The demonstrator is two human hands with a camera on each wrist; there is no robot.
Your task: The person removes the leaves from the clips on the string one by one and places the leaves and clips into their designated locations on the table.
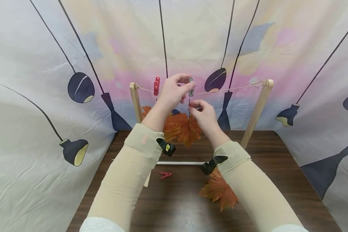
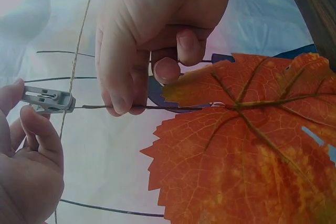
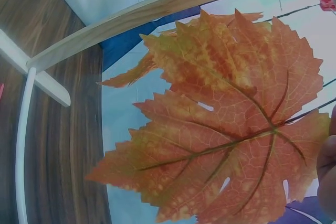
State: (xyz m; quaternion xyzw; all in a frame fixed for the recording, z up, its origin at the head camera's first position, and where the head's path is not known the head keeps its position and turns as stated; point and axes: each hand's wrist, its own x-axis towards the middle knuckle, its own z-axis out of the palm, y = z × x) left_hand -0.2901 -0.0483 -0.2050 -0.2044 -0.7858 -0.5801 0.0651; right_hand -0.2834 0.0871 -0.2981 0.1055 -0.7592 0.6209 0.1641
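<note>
My left hand (image 1: 174, 90) pinches a grey clothespin (image 1: 191, 87) between thumb and fingers. In the left wrist view the nose of this clothespin (image 2: 50, 99) lies across the string (image 2: 79, 45), against the stem's tip. Just below it, my right hand (image 1: 205, 116) pinches the thin stem of an orange maple-like leaf (image 1: 183, 127). That leaf (image 3: 231, 145) hangs spread out, fingertips partly visible at the right edge of the right wrist view. To the left, a red clothespin (image 1: 156, 86) is on the string, and a second orange leaf (image 1: 146, 110) hangs below it, partly hidden.
Wooden posts (image 1: 257, 111) hold the string up at both ends, with a white rod (image 1: 182, 163) low between them. On the dark wooden table (image 1: 174, 199) lie a pinkish-red clothespin (image 1: 166, 175) and another orange leaf (image 1: 219, 191). A printed cloth (image 1: 191, 38) hangs behind.
</note>
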